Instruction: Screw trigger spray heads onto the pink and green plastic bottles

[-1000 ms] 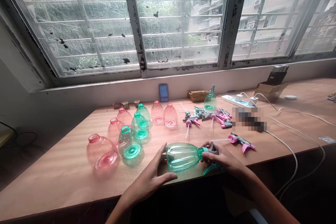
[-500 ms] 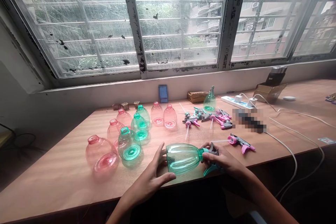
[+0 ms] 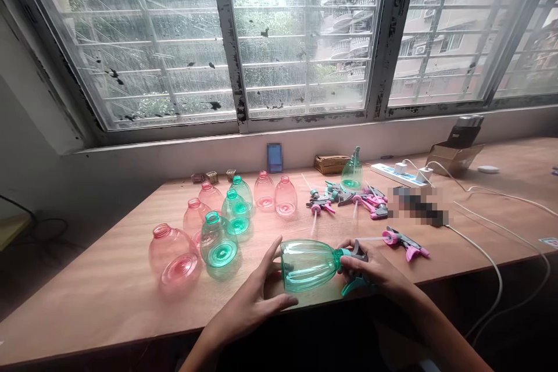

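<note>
A translucent green spray bottle (image 3: 310, 266) lies sideways in the air above the table's front edge, its base toward the left. My right hand (image 3: 364, 261) is closed around its neck and grey-and-teal trigger head. At the base, my left hand (image 3: 257, 290) is open, thumb and fingers spread around it. Whether those fingers touch the base, I cannot tell. Beyond my right hand lies a loose pink-and-grey trigger sprayer (image 3: 405, 242) with its tube pointing left. More pink and teal trigger sprayers (image 3: 370, 204) are heaped farther back.
Headless pink bottles (image 3: 174, 256) and green bottles (image 3: 219, 238) stand at the left. Another green bottle with a trigger head (image 3: 352, 171) stands at the back. A white power strip (image 3: 400, 174), cables (image 3: 483, 250), a cardboard box (image 3: 455, 157) and a phone-like device (image 3: 274, 158) are around.
The view has shifted slightly, so everything sits a little farther right and lower. Both hands and the spray bottle keep nearly the same pose.
</note>
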A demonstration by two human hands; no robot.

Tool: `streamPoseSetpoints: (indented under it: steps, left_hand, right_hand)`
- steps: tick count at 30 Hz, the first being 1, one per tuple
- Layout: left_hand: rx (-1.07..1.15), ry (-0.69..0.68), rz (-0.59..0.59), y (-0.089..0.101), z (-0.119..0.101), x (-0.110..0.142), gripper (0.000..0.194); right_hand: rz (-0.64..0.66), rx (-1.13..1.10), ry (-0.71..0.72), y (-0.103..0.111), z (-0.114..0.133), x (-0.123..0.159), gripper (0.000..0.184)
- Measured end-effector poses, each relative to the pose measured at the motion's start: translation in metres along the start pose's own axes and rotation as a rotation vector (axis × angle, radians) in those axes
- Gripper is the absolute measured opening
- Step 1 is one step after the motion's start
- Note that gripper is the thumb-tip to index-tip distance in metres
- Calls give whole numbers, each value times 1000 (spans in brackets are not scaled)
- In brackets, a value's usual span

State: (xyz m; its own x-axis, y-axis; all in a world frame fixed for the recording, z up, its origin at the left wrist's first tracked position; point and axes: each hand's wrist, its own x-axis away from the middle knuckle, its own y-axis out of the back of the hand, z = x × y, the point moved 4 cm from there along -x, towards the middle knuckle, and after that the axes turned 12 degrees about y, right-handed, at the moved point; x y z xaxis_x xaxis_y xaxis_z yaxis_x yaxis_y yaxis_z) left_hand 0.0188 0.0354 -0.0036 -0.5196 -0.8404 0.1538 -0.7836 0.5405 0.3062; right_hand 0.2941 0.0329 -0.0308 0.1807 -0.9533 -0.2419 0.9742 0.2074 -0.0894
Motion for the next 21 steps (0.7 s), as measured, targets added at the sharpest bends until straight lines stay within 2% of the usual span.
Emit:
streamPoseSetpoints:
  steps: [4,8,16,21]
  left_hand:
    - [51,30,14,0,4,-2,93]
    - [0,33,-18,1,0,-1,87]
    - [28,-23,52,-3,1,-1,97]
    - [-22,5,5,-2,-2,-1,99]
  right_hand:
    - [3,-9,0,0,-2,0,50]
    - [3,-9,4,1,-4,0,50]
    - [7,-11,1,0,-4,0,51]
    - [7,-20,-2,0,-5,-1,52]
